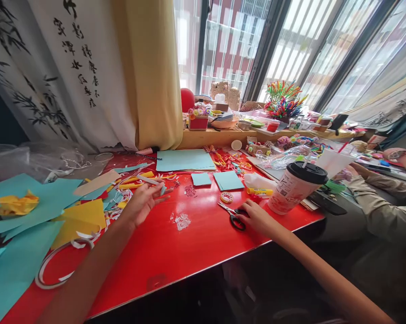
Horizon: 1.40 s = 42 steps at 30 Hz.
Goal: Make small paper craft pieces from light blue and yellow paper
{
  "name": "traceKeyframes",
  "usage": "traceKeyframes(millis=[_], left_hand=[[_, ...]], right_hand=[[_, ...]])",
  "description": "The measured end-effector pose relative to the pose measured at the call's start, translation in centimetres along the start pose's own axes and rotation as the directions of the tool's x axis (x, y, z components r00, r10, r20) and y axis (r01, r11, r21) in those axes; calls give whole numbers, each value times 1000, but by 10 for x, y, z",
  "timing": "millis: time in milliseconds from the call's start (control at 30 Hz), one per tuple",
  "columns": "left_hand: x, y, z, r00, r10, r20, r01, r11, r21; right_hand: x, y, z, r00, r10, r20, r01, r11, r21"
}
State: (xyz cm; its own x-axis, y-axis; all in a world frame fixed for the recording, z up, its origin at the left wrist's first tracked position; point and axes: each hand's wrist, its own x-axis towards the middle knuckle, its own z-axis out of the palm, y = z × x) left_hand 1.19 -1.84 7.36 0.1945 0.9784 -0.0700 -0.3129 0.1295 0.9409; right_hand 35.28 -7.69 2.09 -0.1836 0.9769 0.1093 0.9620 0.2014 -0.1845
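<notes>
Head view, as I read it from my station. The left hand (142, 201) hovers palm-up over the red table (189, 243), fingers spread and loose, closed on nothing. A thin teal sliver (162, 190) lies at its fingertips; I cannot tell whether they touch it. Around this hand lie paper scraps (128, 182) in yellow, teal and white.

The right hand (256, 217) rests on the black handles of the scissors (234, 217), which lie flat on the table near its front edge with the blades pointing away to the left. The fingers cover the handle loops; I cannot tell whether they close round them or only lie on top.

Just beyond the scissors sit a tape roll (226, 197) and a yellow glue stick (258, 191). A paper cup (295, 189) with a black lid stands just right of the right hand. Two small teal squares (228, 181) lie behind the tape roll, and a larger teal sheet (185, 160) lies farther back. A crumpled yellow paper (17, 204) rests on teal sheets at far left. At right, another person's sleeve (381, 211) lies along the table.
</notes>
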Motion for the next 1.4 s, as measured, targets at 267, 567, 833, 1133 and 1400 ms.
traceKeyframes(millis=[267,567,833,1133,1400], left_hand=[[-9,7,3,999,48,-5,-46,983,179],[-38,6,26,982,86,168,-136,940,312],[-37,10,28,994,80,81,-94,976,199],[-21,-5,21,993,113,42,-115,992,57],[-15,-8,14,994,109,22,-106,989,-102]], right_hand=[[-19,-18,2,999,39,11,-40,989,142],[-25,-31,-4,986,128,102,-142,979,146],[-26,-34,-19,958,-11,286,-59,970,236],[-21,-39,-21,945,-34,327,-32,981,193],[-9,-56,-7,969,21,245,-120,910,396]])
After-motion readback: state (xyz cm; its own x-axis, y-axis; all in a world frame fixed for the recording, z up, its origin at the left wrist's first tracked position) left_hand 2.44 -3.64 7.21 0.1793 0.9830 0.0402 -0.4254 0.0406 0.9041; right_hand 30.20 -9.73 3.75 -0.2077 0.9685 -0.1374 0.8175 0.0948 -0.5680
